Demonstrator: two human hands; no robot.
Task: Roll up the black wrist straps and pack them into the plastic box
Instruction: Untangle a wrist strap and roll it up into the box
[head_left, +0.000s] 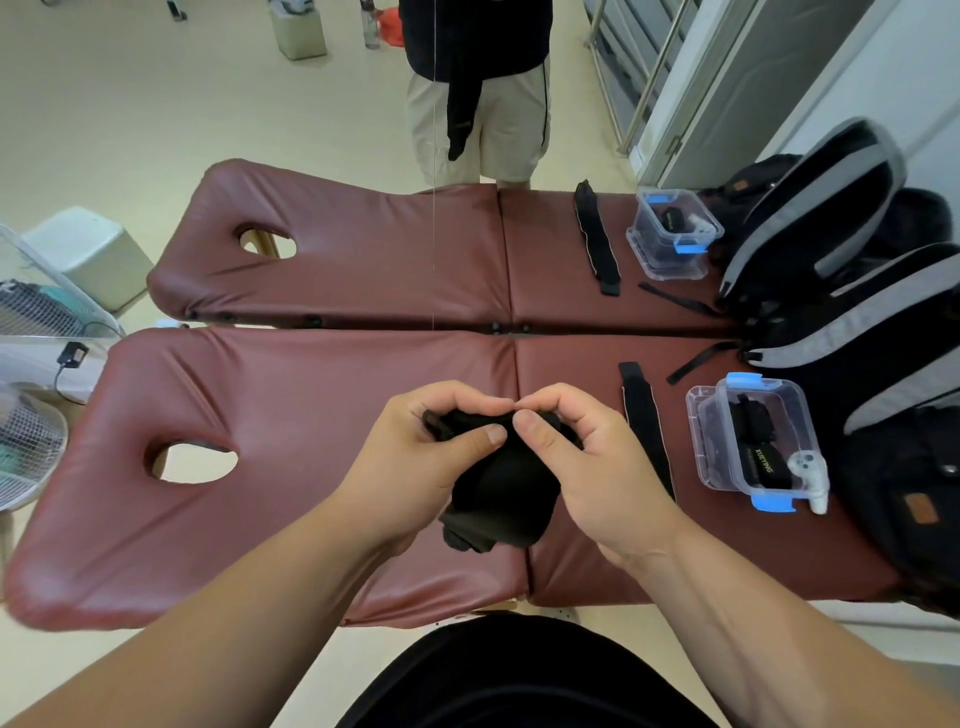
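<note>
Thumb and forefinger tips (491, 435) of the left hand (415, 452) and of the right hand (587, 462) meet at the centre of the frame. Both hands are narrowly curled and pinch the top end of a black wrist strap (498, 499). Its loose bulk sags below them, over the maroon table (311, 467).

The roll seems barely begun. If the first turn is slack or skewed, the roll may cone out and spring open. The dangling tail could also twist as it is wound in.

A second strap (647, 431) lies flat just right of the right hand. The plastic box (805, 426) sits open at the right of the frame and already holds dark straps, so a fat roll may not fit.

The fingers hide the pinched end, so I cannot tell whether any turn has been made. The black folds merge together, and the box's contents cannot be counted.
</note>
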